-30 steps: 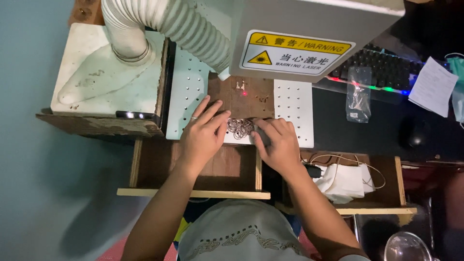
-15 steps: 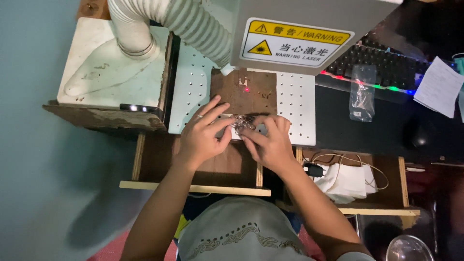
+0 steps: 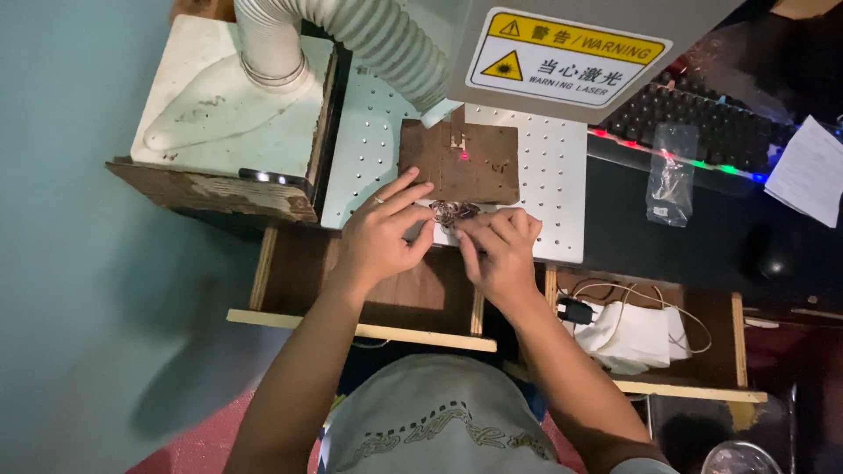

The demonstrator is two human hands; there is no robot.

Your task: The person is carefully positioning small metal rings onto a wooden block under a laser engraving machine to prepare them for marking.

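Observation:
A small heap of thin metal pieces (image 3: 451, 211) lies on the white perforated plate (image 3: 553, 175), just in front of a brown wooden block (image 3: 461, 162) that carries a red light dot. My left hand (image 3: 379, 235), a ring on one finger, rests beside the heap with fingers spread and touching the plate. My right hand (image 3: 497, 250) has its fingertips pinched at the heap's right edge; I cannot tell if a piece is held.
A ribbed white hose (image 3: 351, 35) and a machine head with a yellow warning label (image 3: 566, 57) hang above the plate. A backlit keyboard (image 3: 694, 123), clear bag (image 3: 669, 175), paper (image 3: 812, 171) and mouse (image 3: 777, 254) lie right. Open wooden drawers (image 3: 351, 290) sit below; one holds white cloth (image 3: 637, 333).
Both hands stayed at the heap of metal pieces; the fingers shifted slightly, my right fingertips drawing closer together. The camera view drifted a little.

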